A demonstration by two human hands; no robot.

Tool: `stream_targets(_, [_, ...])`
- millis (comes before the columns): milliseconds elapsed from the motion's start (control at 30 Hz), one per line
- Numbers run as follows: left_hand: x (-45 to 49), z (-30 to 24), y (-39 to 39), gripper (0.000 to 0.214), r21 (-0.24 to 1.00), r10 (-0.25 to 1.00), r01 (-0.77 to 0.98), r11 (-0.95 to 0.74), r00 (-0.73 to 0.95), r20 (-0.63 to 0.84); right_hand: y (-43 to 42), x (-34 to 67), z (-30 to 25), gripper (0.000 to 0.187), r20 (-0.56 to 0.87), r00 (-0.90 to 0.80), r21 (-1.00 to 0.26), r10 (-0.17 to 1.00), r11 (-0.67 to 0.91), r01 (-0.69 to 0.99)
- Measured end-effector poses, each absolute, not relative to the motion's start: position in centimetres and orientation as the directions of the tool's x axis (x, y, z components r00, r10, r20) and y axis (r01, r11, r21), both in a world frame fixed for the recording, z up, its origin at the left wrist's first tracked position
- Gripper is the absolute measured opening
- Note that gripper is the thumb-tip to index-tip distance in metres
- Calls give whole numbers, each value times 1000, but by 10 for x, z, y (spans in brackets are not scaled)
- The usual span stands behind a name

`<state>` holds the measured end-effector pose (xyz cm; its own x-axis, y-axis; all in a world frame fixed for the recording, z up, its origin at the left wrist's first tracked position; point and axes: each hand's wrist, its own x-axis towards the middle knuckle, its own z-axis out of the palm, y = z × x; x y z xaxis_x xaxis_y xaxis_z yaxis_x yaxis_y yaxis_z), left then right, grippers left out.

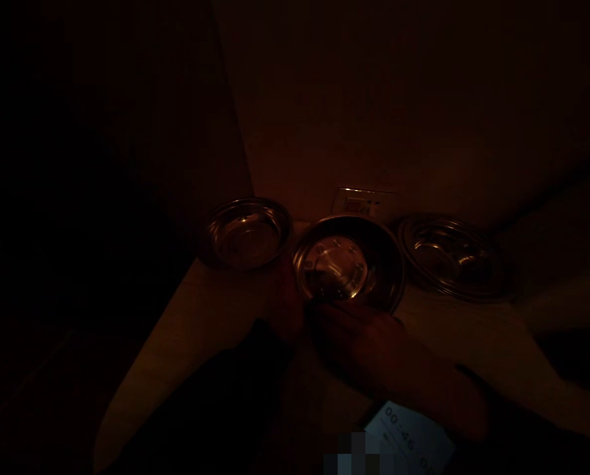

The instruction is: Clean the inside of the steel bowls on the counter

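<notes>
The light is very dim. A deep metal bowl (396, 264) stands in the middle, and inside it shows a shiny round metal surface (337, 267) with small marks around its edge. My left hand (285, 300) is against the bowl's left near side, its fingers lost in shadow. Across the bowl's near rim lies my right hand (356, 330), its fingers bent together toward the left. Whatever those fingers hold, if anything, is hidden in the dark.
A shallow metal dish (248, 241) sits at the left, and stacked metal plates or lids (453, 257) at the right. All rest on a pale wooden table (176, 330). Behind is a wall socket with a switch (356, 203). A lit screen with digits (408, 439) lies below my right forearm.
</notes>
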<state>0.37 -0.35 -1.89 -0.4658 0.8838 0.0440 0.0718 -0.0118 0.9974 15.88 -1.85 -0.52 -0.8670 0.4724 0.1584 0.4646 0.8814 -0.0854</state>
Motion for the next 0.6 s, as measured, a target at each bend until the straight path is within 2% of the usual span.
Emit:
stream_targets(100, [2, -19, -2, 31, 998, 878, 63, -25, -476, 52, -16, 169, 4, 30, 29, -866, -30, 499, 867, 498])
stream_targets(200, [2, -18, -1, 41, 999, 897, -29, -14, -441, 0, -13, 176, 5, 25, -9, -882, -38, 471, 881, 471])
stream_targets(267, [4, -15, -1, 44, 998, 905, -70, 6, -425, -35, -12, 175, 2, 25, 11, -895, -54, 445, 894, 444])
stream_targets(400, [5, -15, -2, 21, 999, 861, -14, 36, -507, -38, -12, 165, -8, 30, 106, -907, -129, 408, 910, 394])
stream_targets(467, [3, -21, -2, 21, 998, 856, -2, 63, -514, -55, -13, 160, -11, 33, 164, -900, -175, 404, 910, 377])
stream_targets(567, [-3, -34, -1, 18, 1000, 852, 24, -13, -522, 23, -16, 155, -11, 37, 197, -867, -203, 457, 885, 420])
stream_targets(600, [-5, -36, 0, 16, 999, 882, -5, -54, -469, 45, -17, 155, -11, 37, 179, -862, -201, 474, 875, 439])
